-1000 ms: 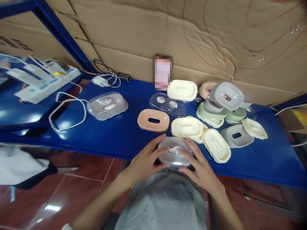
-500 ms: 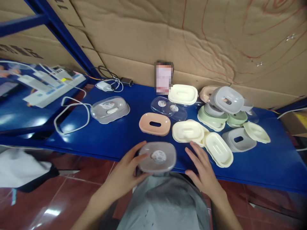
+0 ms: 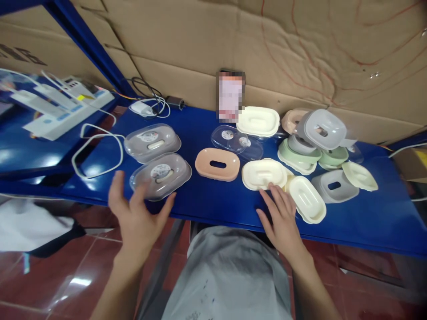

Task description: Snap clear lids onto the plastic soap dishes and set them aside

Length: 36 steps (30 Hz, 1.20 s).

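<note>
My left hand is spread open at the near edge of a grey soap box with a clear lid, which rests on the blue table. Just behind it lies a second grey soap box with a clear lid. My right hand has its fingers stretched out, their tips at the near edge of a cream oval tray. Whether they touch it I cannot tell. An orange soap box part with a slot sits between the hands, farther back. Beside my right hand is another cream tray.
Clear lids lie behind the orange part. Grey boxes, green boxes and cream trays are piled at the right. A phone leans on the cardboard. A power strip and white cable occupy the left.
My left hand has carried the grey soap box leftward, set it before the other lidded one and let go. My right hand has moved slightly toward the cream tray.
</note>
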Tool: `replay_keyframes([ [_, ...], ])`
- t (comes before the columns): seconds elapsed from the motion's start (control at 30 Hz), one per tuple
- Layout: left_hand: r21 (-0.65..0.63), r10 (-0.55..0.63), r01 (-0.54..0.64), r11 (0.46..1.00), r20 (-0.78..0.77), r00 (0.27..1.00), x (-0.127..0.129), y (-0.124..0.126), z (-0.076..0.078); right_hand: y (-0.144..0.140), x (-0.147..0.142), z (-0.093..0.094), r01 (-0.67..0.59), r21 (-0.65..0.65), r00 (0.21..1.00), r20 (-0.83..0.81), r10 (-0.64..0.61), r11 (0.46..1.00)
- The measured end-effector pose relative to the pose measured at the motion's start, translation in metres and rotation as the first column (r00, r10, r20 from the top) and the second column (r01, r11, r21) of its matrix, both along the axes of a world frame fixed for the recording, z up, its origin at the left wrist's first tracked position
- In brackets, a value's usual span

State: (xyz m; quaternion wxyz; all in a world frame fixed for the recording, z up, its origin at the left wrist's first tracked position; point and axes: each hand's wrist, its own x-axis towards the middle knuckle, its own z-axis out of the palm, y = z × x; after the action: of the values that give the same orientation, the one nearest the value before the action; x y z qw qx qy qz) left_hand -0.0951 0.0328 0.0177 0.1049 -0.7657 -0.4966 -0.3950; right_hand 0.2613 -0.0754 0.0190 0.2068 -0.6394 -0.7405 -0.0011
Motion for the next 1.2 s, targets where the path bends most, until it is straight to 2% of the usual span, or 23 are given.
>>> replay_keyframes([
  [0.07,0.061,-0.134,0.140,0.988,-0.103,0.986,0.022,0.002,0.007,0.003,-0.002,0.002,0.008,-0.015,1.000,0.027,-0.008,1.000],
  [0.1,0.040,-0.203,0.211,0.977,-0.157,0.967,0.033,0.005,0.010,0.003,-0.003,0.003,0.006,-0.016,0.999,0.037,-0.005,1.000],
  [0.17,-0.078,-0.294,0.284,0.956,-0.244,0.924,0.055,0.015,0.013,0.002,-0.003,0.004,-0.020,-0.007,0.999,0.048,0.020,1.000],
  [0.23,-0.183,-0.329,0.286,0.941,-0.283,0.901,0.071,0.026,0.014,-0.002,-0.004,0.005,-0.078,0.005,0.995,0.056,0.077,0.997],
  [0.3,-0.220,-0.355,0.302,0.927,-0.260,0.898,0.081,0.034,0.013,-0.007,-0.004,0.005,-0.149,0.002,0.987,0.059,0.148,0.989],
  [0.37,-0.195,-0.371,0.337,0.921,-0.173,0.913,0.084,0.034,0.014,-0.010,-0.007,0.006,-0.207,-0.017,0.977,0.043,0.207,0.978],
  [0.47,-0.151,-0.395,0.390,0.909,-0.006,0.919,0.088,0.020,0.019,-0.010,-0.011,0.005,-0.300,-0.018,0.954,-0.024,0.299,0.954],
  [0.53,-0.154,-0.436,0.436,0.887,0.035,0.899,0.091,0.009,0.021,-0.009,-0.011,0.004,-0.334,0.038,0.937,-0.094,0.336,0.942],
  [0.63,-0.226,-0.525,0.503,0.834,-0.042,0.850,0.099,-0.002,0.021,-0.009,-0.010,0.000,-0.257,0.127,0.933,-0.227,0.280,0.958],
  [0.77,-0.311,-0.607,0.550,0.775,-0.126,0.784,0.106,-0.008,0.017,-0.008,-0.009,-0.002,-0.181,0.076,0.950,-0.244,0.195,0.980],
  [0.87,-0.295,-0.624,0.568,0.769,-0.150,0.767,0.109,-0.011,0.013,-0.004,-0.012,-0.003,-0.153,0.040,0.962,-0.223,0.158,0.987],
  [1.03,-0.249,-0.629,0.592,0.766,-0.104,0.770,0.108,-0.012,0.010,-0.005,-0.016,-0.008,-0.069,0.109,0.971,-0.222,0.092,0.992],
  [1.13,-0.300,-0.646,0.599,0.742,-0.082,0.759,0.106,-0.012,0.010,-0.006,-0.010,-0.003,-0.095,0.097,0.982,-0.156,0.109,0.991],
  [1.2,-0.314,-0.652,0.606,0.730,-0.058,0.756,0.105,-0.011,0.010,0.001,-0.002,0.009,-0.144,0.077,0.980,-0.126,0.153,0.987],
])
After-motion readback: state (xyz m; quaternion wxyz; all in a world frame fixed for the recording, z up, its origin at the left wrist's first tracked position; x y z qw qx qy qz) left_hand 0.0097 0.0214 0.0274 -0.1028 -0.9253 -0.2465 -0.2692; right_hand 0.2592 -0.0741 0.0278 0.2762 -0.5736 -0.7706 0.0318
